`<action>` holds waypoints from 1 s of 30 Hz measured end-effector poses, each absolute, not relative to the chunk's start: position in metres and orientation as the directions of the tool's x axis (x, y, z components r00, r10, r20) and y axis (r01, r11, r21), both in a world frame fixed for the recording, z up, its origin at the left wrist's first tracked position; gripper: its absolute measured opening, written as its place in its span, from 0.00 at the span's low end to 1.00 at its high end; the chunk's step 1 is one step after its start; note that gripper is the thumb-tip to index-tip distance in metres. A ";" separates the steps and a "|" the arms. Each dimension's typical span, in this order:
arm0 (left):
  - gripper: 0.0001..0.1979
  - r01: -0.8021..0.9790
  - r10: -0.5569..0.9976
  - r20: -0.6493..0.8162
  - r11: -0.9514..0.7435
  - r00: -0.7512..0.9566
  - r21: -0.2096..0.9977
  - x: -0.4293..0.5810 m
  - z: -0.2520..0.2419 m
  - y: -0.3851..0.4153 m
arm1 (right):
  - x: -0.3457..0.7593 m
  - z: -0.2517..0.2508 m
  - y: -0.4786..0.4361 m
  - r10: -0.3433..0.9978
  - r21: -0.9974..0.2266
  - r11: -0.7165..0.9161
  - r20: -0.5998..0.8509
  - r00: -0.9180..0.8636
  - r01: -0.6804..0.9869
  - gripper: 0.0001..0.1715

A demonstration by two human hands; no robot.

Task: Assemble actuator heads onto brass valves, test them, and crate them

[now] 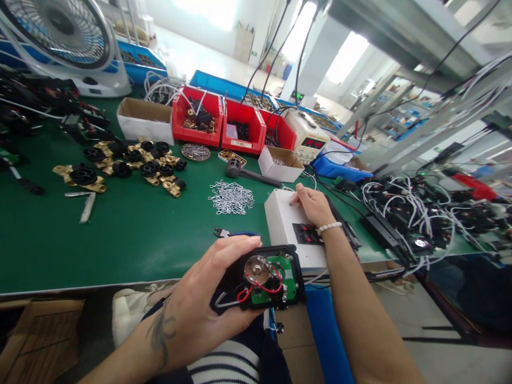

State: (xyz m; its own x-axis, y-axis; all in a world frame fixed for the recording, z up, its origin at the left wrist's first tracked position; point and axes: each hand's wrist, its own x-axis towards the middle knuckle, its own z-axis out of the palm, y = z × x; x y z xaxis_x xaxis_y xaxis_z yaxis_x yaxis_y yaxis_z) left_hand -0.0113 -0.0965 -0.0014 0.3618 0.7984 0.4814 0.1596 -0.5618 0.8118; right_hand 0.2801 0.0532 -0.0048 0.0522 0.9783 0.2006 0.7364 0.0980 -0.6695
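Note:
My left hand is wrapped around a black open housing held over my lap. Inside it show a green circuit board, a round metal disc and red and white wires. My right hand reaches out to a white box on the green table's near right edge. Its fingertips press on the box's top, fingers curled, near a black panel with red marks. A white bead bracelet circles that wrist.
Brass fittings with black caps lie at the left, a heap of wire clips in the middle, red bins and cardboard boxes behind. A fan stands back left. Wired black units crowd the right. A mallet and pliers lie nearby.

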 end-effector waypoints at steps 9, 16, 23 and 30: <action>0.36 0.097 0.771 0.517 -0.586 0.373 0.804 -0.014 0.000 -0.098 | 0.280 -0.003 0.051 0.980 -0.671 0.100 0.194 0.044 0.734 0.44; 0.37 0.090 0.764 0.527 -0.594 0.372 0.799 -0.016 0.001 -0.098 | 0.281 -0.005 0.051 0.968 -0.716 0.130 0.240 0.067 0.686 0.41; 0.35 0.087 0.789 0.489 -0.555 0.372 0.827 -0.017 -0.001 -0.096 | 0.280 0.022 0.017 0.812 -0.818 0.317 0.496 0.309 0.479 0.26; 0.32 0.098 0.778 0.491 -0.566 0.393 0.819 -0.014 -0.005 -0.094 | 0.199 0.017 -0.095 0.947 -0.963 0.270 0.270 -0.173 -0.023 0.44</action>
State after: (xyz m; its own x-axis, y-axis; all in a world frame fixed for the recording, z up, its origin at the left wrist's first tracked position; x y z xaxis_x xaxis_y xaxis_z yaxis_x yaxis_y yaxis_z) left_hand -0.0143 -0.0940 -0.0053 0.3926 0.7779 0.4907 0.0977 -0.5658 0.8188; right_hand 0.1988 -0.0953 0.0171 -0.1726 0.9473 0.2699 -0.0230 0.2701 -0.9626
